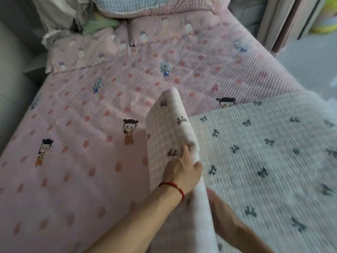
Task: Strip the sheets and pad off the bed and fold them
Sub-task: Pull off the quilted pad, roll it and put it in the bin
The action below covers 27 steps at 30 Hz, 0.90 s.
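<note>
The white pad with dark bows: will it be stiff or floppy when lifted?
Probably floppy: the white pad curves softly over where the left hand holds its raised fold. Its quilted thickness suggests some bulk, so it may sag rather than hold shape.

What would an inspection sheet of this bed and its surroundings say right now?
Surface: bed covered by a pink cartoon-print sheet.
Job's things: white bow-print pad, one edge lifted into a fold.
Clutter: pillows and bunched bedding at the head end.
Hands: left hand grips the raised fold; right hand mostly hidden behind it.
Cables: nothing seen.
Surroundings: curtain and floor at right.
</note>
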Motion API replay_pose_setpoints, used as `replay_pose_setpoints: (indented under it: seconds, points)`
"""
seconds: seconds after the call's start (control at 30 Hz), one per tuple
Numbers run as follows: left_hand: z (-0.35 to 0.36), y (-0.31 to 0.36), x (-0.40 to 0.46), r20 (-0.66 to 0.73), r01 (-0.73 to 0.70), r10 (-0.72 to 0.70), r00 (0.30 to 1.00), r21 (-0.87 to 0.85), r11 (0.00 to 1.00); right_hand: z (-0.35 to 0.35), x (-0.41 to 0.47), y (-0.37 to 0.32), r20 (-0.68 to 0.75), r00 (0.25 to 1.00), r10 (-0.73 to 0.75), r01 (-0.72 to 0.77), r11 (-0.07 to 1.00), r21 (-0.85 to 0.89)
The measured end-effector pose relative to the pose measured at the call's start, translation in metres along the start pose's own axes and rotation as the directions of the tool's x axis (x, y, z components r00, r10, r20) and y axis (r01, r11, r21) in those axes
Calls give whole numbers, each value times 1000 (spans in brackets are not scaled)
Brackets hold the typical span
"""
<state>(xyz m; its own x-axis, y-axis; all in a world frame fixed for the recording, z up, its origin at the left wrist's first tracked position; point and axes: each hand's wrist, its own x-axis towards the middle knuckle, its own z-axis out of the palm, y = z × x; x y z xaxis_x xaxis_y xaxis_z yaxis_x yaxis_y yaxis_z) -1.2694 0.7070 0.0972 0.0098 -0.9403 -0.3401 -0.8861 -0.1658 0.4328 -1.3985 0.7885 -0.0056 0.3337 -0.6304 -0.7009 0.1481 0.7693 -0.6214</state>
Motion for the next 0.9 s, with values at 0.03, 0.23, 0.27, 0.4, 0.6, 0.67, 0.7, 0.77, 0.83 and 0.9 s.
replay_pose_setpoints:
  seconds: [0.03,0.23,0.27,0.4,0.6,0.67,0.7,0.77,0.83,0.9]
  points:
    - [22,11,5,106,-18,20,994,-17,1000,-22,-5,-6,-94,995,-33,37,998,45]
    - [92,-48,4,134,-86,46,990,314,946,-84,-19,-7,-340,898,-277,-15,756,-655]
    - [97,-61,3,137,-84,44,990,299,951,-77,-16,-4,-327,887,-328,9,719,-695]
    - [106,-78,4,189,-143,88,978,300,943,-52,10,26,-350,776,-525,7,561,-828]
    - [121,-85,9,188,-163,99,977,363,917,-36,39,19,-121,711,-693,-31,141,-990]
    - [130,-87,5,120,-158,121,985,378,912,-48,57,9,3,758,-652,23,23,-999]
    - [133,-87,5,73,-155,137,988,392,907,-57,65,6,3,793,-609,26,30,-999]
    - [136,-89,15,-35,-109,135,990,409,906,-70,72,10,-39,828,-559,4,75,-997]
    - [126,-89,45,-109,-7,50,993,364,931,-71,72,11,-37,814,-580,9,76,-997]
    - [112,-87,86,-89,37,-9,996,315,948,-72,76,12,-40,812,-582,15,90,-996]
